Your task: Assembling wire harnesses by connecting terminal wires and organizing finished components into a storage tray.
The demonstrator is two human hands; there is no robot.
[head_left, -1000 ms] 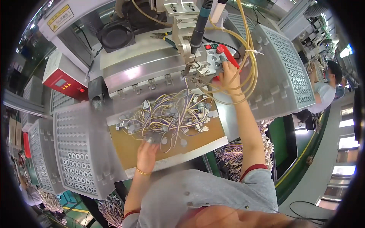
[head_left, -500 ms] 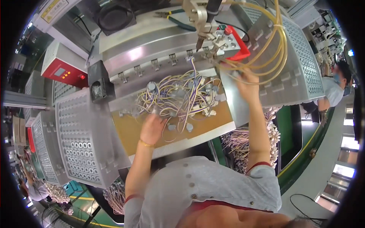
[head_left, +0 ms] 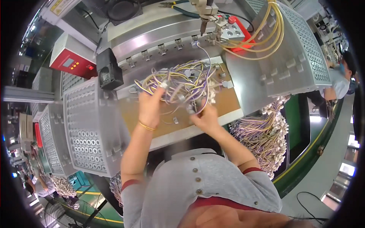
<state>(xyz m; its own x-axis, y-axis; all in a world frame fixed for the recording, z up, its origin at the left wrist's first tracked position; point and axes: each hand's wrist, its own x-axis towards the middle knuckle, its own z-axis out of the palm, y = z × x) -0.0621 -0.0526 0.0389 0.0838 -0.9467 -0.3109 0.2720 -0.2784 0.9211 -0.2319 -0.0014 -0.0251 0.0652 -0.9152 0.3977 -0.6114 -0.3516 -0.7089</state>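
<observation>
A tangled pile of wire harnesses (head_left: 182, 78), with yellow, white and purple wires, white connectors and grey round parts, lies on a brown board (head_left: 140, 117) with a pale edge. At the pile's left side, my left hand (head_left: 149, 108) is closed, pinching a wire harness by a whitish end. My right hand (head_left: 207, 118) is closed at the front right of the pile on another harness, near a grey round part; its fingertips are partly hidden and blurred. From the pile one wire rises to a metal clip (head_left: 195, 41) on the fixture. A small loose part (head_left: 175, 120) lies on the board.
A metal fixture with a row of clips (head_left: 162, 49) runs behind the board, under a machine head (head_left: 204, 26). Nearby are a red control box (head_left: 237, 32), pliers (head_left: 184, 11), a black block (head_left: 109, 70), perforated trays (head_left: 81, 125), yellow tubes (head_left: 279, 34) and hanging harnesses (head_left: 262, 133).
My right hand has come from beside the control box down to the front right of the pile and closed on a harness. My left hand has shifted up slightly, lifting wires.
</observation>
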